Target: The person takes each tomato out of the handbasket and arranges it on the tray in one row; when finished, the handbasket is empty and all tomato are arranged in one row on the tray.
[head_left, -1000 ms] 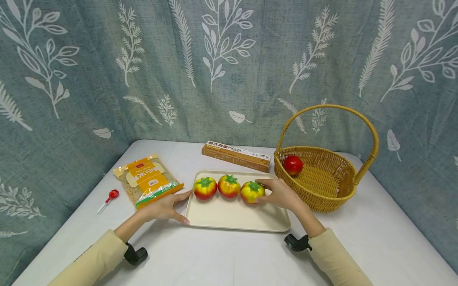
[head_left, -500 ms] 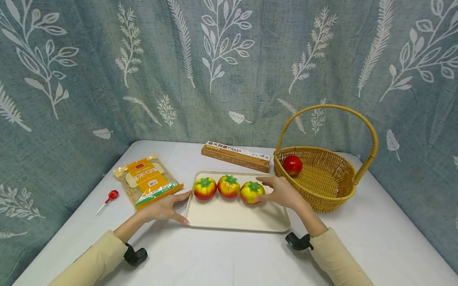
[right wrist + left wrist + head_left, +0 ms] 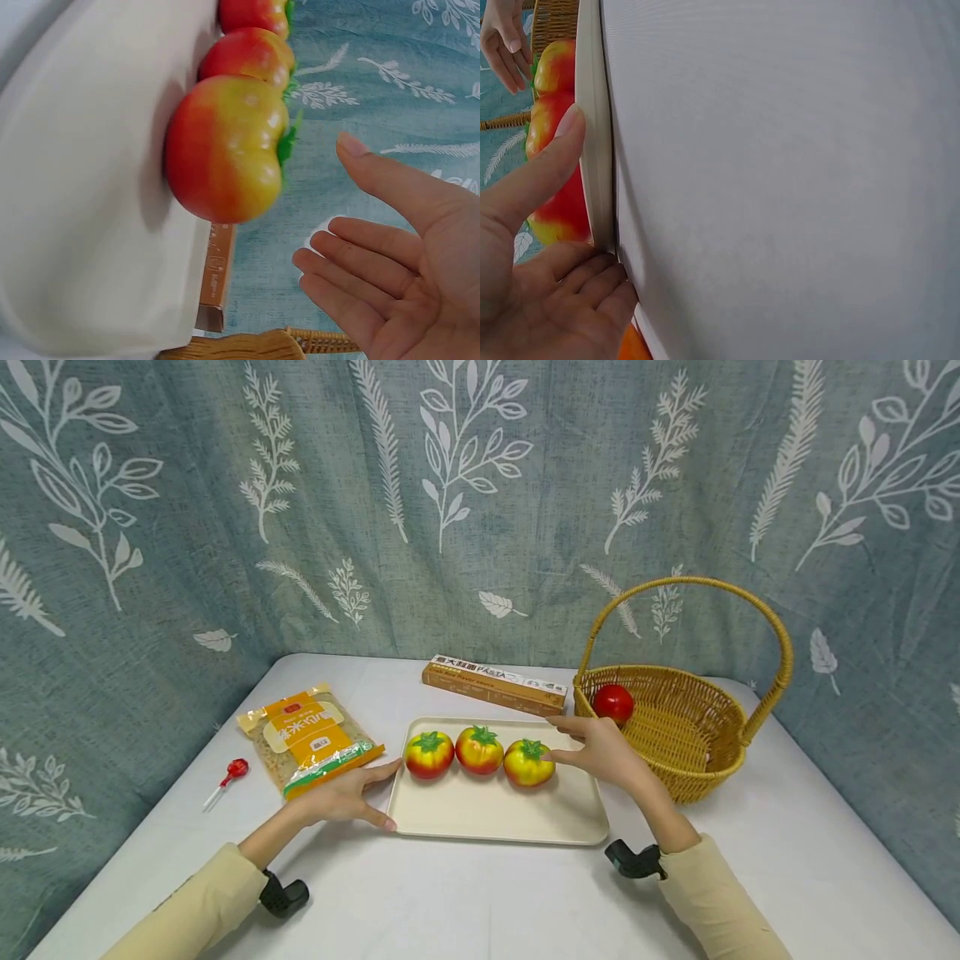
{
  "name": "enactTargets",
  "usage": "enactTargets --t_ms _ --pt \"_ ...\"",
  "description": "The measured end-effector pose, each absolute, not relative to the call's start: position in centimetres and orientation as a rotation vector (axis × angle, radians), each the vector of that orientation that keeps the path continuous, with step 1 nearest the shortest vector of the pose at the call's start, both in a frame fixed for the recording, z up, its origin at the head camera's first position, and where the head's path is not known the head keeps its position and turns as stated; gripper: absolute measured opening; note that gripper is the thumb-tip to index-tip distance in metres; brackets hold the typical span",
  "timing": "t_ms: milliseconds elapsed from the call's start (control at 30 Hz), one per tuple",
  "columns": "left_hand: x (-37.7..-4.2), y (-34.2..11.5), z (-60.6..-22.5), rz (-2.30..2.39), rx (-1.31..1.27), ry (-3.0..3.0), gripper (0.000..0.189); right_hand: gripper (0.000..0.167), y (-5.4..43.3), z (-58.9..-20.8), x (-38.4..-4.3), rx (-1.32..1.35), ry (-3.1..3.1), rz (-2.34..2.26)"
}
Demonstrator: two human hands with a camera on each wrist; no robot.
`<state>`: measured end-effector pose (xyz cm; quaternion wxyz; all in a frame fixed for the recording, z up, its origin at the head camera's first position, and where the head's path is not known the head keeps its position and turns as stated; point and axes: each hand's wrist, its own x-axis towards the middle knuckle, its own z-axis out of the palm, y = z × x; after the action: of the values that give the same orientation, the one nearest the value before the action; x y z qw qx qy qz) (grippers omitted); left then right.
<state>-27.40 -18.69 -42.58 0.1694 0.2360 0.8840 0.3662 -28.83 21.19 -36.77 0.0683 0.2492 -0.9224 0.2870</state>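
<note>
Three red-and-yellow tomatoes with green leafy tops stand in a row on a cream tray [image 3: 495, 818]: the left tomato [image 3: 430, 755], the middle tomato [image 3: 480, 751] and the right tomato [image 3: 529, 763]. My left hand [image 3: 345, 795] touches the tray's left end, thumb at the near corner and fingers farther back along the rim. In the left wrist view its thumb [image 3: 562, 142] lies against that rim. My right hand [image 3: 600, 750] hovers above the tray's right end, beside the right tomato. The right wrist view shows its fingers spread and apart from the tomato [image 3: 225, 150], holding nothing.
A wicker basket [image 3: 675, 768] with a tall handle stands on the right, a round red fruit [image 3: 613, 705] inside it. Behind the tray lies a pasta box [image 3: 495, 685]. To the left are a bag of grain [image 3: 315, 735] and a red lollipop [image 3: 237, 767]. A curtain hangs behind.
My right hand has let go of the right tomato and moved up and to the right, away from it. The left hand and the tray have stayed put.
</note>
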Motion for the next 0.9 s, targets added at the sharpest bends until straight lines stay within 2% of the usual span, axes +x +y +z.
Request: enactTargets --t_ms 900 --pt "-27.4 -18.6 -42.6 1.024 0.644 2.536 0.100 0.065 25.9 -33.3 -28.7 0.497 -2.792 0.771"
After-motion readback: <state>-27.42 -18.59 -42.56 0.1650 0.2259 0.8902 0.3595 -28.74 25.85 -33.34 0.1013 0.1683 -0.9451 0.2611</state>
